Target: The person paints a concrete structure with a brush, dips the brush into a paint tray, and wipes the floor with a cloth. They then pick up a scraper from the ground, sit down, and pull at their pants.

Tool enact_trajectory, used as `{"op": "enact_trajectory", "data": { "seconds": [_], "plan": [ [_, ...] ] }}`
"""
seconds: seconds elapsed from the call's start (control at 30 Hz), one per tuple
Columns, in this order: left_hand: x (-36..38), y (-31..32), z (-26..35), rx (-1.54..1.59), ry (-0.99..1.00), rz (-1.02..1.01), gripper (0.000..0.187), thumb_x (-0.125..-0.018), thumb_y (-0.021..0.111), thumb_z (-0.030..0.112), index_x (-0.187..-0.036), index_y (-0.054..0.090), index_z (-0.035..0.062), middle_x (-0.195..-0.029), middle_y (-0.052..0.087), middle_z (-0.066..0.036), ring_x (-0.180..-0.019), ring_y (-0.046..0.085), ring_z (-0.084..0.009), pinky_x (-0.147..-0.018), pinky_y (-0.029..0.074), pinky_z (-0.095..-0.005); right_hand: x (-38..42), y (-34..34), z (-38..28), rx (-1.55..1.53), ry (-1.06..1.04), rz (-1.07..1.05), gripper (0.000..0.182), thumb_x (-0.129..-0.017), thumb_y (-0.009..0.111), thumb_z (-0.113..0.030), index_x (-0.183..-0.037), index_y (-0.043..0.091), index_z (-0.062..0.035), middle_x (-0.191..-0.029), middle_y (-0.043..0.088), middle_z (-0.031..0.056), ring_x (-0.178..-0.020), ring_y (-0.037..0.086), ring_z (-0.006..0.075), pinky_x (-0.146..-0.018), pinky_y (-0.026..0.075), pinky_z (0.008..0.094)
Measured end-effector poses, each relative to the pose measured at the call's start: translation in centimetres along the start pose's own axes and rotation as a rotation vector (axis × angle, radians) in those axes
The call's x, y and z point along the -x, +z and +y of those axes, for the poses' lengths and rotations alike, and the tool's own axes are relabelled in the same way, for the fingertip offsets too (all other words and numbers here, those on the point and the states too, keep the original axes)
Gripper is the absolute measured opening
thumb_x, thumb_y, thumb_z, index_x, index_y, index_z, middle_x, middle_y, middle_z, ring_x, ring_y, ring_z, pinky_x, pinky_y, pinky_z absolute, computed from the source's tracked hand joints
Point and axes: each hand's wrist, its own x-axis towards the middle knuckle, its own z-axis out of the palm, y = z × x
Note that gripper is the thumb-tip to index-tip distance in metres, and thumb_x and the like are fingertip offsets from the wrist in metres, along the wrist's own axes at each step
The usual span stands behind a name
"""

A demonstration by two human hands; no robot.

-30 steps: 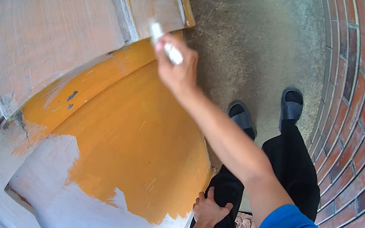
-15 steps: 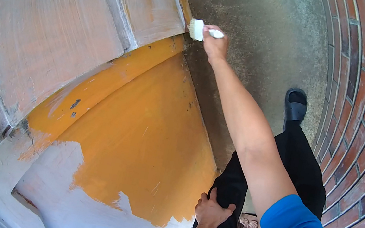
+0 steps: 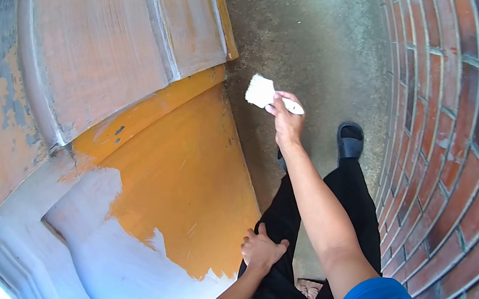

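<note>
Head view: where did we find the brush [image 3: 266,94]?
"Over the floor [image 3: 332,57], near the orange surface [image 3: 183,162] but apart from it. Our right hand [image 3: 288,125] pinched the handle [image 3: 294,106]; our left hand [image 3: 261,254] lay spread on the trousers [image 3: 285,205]."
"Step?"
"Brushing, we judged, off-surface; a stroke called for moving left."
"Axis?"
"Nearly crosswise, bristles [image 3: 254,89] pointing left, slightly up."

The floor [image 3: 327,50] is mottled grey-brown, paler toward its middle and darker along its left side. On it, 1 dark right slipper [image 3: 349,146] rests in plain view; 1 left slipper [image 3: 281,159] is mostly hidden.
</note>
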Motion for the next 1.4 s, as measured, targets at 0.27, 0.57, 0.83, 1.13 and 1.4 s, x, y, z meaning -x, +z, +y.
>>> {"op": "enact_trajectory", "data": {
  "seconds": [0.27, 0.57, 0.83, 1.13, 1.4],
  "plan": [
    [2.5, -0.7, -0.4, 0.081, 0.117, 0.039, 0.086, -0.075, 0.07, 0.049, -0.147, 0.039, 0.0127, -0.124, 0.05, -0.028, -0.112, 0.055, -0.0434, -0.097, 0.047, -0.048, -0.4, -3.5, -7.2, 0.048, -0.03, -0.063, 0.012, -0.093, 0.068, -0.009, -0.101, 0.066, -0.0004, -0.095, 0.067, 0.0071, -0.084, 0.066, 0.0146, -0.071, 0.059, 0.0271],
    [-1.2, -9.1, 0.9, 0.051, 0.214, -0.02, 0.081, -0.076, 0.072, 0.048, -0.144, 0.045, 0.0139, -0.123, 0.052, -0.027, -0.111, 0.058, -0.044, -0.096, 0.049, -0.0477, -2.2, 2.6, -3.6, 0.338, -0.09, -0.19, 0.014, -0.09, 0.071, -0.014, -0.099, 0.072, -0.0027, -0.082, 0.069, 0.0018, -0.076, 0.063, 0.0091, -0.067, 0.051, 0.0238],
    [-2.6, -13.1, 2.3, -0.034, 0.203, -0.003, 0.078, -0.072, 0.072, 0.048, -0.14, 0.051, 0.0137, -0.118, 0.056, -0.025, -0.107, 0.06, -0.0428, -0.09, 0.052, -0.0465, -9.3, 16.1, -2.8, 0.417, -0.34, -0.214, 0.019, -0.086, 0.072, -0.01, -0.105, 0.073, -0.0064, -0.096, 0.074, 0.0067, -0.088, 0.066, 0.0117, -0.08, 0.053, 0.0286],
    [-4.0, -12.9, 3.8, -0.009, 0.128, 0.053, 0.078, -0.069, 0.071, 0.054, -0.134, 0.058, 0.0136, -0.109, 0.056, -0.022, -0.098, 0.062, -0.0406, -0.082, 0.053, -0.0473, -24.5, 34.6, -7.0, 0.042, -0.57, -0.508, 0.02, -0.083, 0.079, -0.011, -0.101, 0.075, -0.0048, -0.106, 0.073, 0.0066, -0.091, 0.064, 0.0116, -0.079, 0.052, 0.026],
    [-3.5, -12.3, 5.4, -0.047, 0.123, -0.024, 0.08, -0.069, 0.071, 0.053, -0.137, 0.054, 0.0146, -0.115, 0.053, -0.022, -0.103, 0.059, -0.0417, -0.086, 0.052, -0.0481, -10.6, 16.6, 0.9, -0.018, 0.024, -0.657, 0.034, -0.093, 0.066, -0.011, -0.126, 0.064, -0.0026, -0.13, 0.062, 0.0153, -0.114, 0.061, 0.023, -0.097, 0.052, 0.0329]
  ]
}}
